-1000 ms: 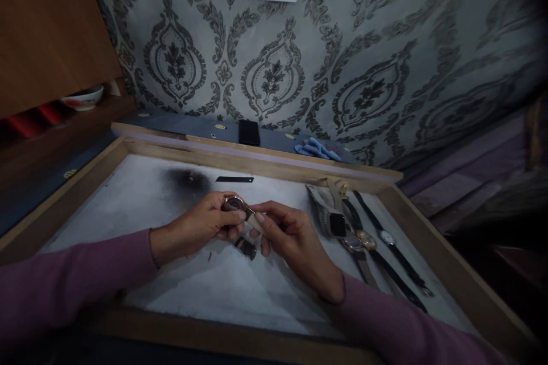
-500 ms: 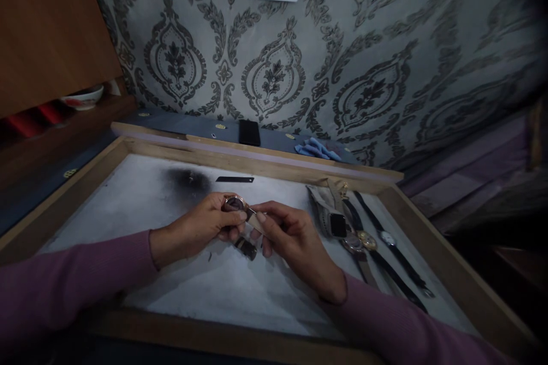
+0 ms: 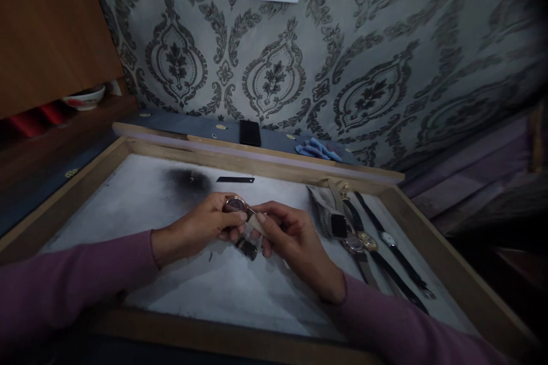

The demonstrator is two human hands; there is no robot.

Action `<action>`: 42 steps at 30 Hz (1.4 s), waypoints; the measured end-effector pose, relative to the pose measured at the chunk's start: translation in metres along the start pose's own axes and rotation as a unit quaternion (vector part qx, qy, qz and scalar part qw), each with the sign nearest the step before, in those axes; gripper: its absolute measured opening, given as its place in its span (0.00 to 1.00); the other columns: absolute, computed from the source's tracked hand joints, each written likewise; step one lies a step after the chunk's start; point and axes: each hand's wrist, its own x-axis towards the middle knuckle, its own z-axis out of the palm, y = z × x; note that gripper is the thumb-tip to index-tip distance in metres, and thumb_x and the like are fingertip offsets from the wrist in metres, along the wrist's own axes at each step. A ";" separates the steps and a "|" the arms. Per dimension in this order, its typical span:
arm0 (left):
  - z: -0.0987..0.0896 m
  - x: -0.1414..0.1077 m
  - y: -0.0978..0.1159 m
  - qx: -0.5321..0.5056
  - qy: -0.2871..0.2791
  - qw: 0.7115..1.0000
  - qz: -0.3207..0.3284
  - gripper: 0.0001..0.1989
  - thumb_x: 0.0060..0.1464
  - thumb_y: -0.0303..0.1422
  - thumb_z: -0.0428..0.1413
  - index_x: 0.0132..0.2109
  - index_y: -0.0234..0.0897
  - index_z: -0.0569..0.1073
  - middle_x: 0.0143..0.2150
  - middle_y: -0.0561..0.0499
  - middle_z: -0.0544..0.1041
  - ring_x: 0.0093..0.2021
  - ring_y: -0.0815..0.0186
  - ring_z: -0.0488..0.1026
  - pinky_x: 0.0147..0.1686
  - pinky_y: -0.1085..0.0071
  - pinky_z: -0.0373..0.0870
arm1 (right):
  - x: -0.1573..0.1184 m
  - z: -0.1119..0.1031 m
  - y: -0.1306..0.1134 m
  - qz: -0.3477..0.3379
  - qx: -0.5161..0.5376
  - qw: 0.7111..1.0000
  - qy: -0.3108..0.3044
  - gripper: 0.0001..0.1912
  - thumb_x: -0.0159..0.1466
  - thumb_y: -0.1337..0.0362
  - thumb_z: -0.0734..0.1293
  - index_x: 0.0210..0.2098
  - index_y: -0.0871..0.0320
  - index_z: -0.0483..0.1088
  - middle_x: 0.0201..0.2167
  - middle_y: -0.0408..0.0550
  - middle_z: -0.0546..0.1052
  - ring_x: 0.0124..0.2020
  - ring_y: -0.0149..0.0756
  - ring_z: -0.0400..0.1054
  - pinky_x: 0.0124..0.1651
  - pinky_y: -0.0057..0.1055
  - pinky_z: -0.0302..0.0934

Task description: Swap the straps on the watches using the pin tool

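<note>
Near the middle of the tray, my left hand [image 3: 209, 219] is closed around a wristwatch [image 3: 235, 204], its round rose-gold-rimmed face tilted up. A dark strap end [image 3: 247, 249] hangs below the fingers and seems to belong to this watch. My right hand [image 3: 291, 234] pinches a flat pale strip [image 3: 259, 227] with a narrow dark end, which meets the watch's right edge. Its exact kind is hidden by the fingers. Behind the hands, a black snap-off knife blade [image 3: 235, 179] lies flat on the white surface.
Several watches, one with a square dark face [image 3: 338, 226] and one with a white dial [image 3: 387, 238], lie at the right. A wooden rim [image 3: 257, 161] borders the tray. Beyond it are a black phone-like slab [image 3: 250, 133] and a blue cloth [image 3: 318, 149]. A bowl [image 3: 84, 98] sits on the left shelf.
The view has shifted very slightly. Both hands keep the same hold on the watch and the pale strip, with no clear movement.
</note>
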 end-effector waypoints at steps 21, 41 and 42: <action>0.001 0.000 0.000 -0.012 0.000 1.000 -0.005 0.12 0.42 0.34 0.63 0.28 0.34 0.67 0.21 0.56 0.70 0.18 0.76 0.61 0.18 0.77 0.51 | 0.000 0.000 -0.002 0.019 -0.008 1.000 0.001 0.19 0.60 0.51 0.67 0.40 0.62 0.75 0.22 0.44 0.74 0.16 0.25 0.62 0.20 0.24 0.58; -0.001 0.002 -0.003 -0.043 -0.018 0.999 -0.014 0.13 0.44 0.34 0.64 0.27 0.34 0.67 0.22 0.56 0.69 0.19 0.77 0.61 0.18 0.77 0.47 | 0.000 -0.001 -0.002 -0.017 0.004 1.000 -0.005 0.14 0.62 0.56 0.67 0.39 0.60 0.77 0.21 0.43 0.74 0.15 0.24 0.62 0.20 0.23 0.58; -0.001 0.002 -0.003 -0.040 -0.021 0.999 -0.013 0.13 0.44 0.34 0.64 0.28 0.34 0.67 0.22 0.56 0.69 0.19 0.77 0.61 0.18 0.77 0.47 | 0.000 -0.001 -0.002 -0.015 0.003 1.000 -0.005 0.14 0.62 0.56 0.67 0.39 0.61 0.77 0.21 0.43 0.74 0.15 0.24 0.62 0.20 0.23 0.58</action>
